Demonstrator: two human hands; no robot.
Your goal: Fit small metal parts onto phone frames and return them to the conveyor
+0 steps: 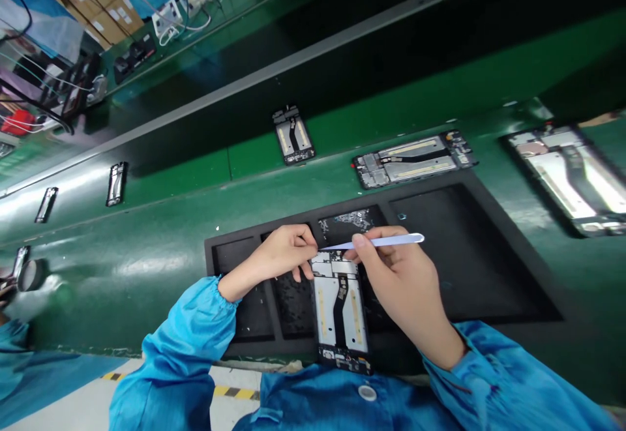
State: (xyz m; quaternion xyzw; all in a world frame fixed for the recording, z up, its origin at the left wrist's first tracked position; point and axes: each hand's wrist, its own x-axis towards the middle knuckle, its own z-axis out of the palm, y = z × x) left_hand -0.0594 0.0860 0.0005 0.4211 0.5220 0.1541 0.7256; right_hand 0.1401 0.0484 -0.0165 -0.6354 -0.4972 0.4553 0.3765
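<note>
An opened phone chassis lies lengthwise on a black foam tray in front of me. My right hand is closed on pale blue tweezers, their tip pointing left at the phone's top edge. There my left hand pinches its fingers together right at the tweezer tip; whatever small part they hold is too tiny to name. Both sleeves are bright blue.
Several other opened phones lie on the green conveyor belt: one behind the tray, one to its right, a larger one at far right, smaller ones at left. Boxes and cables sit at the far upper left.
</note>
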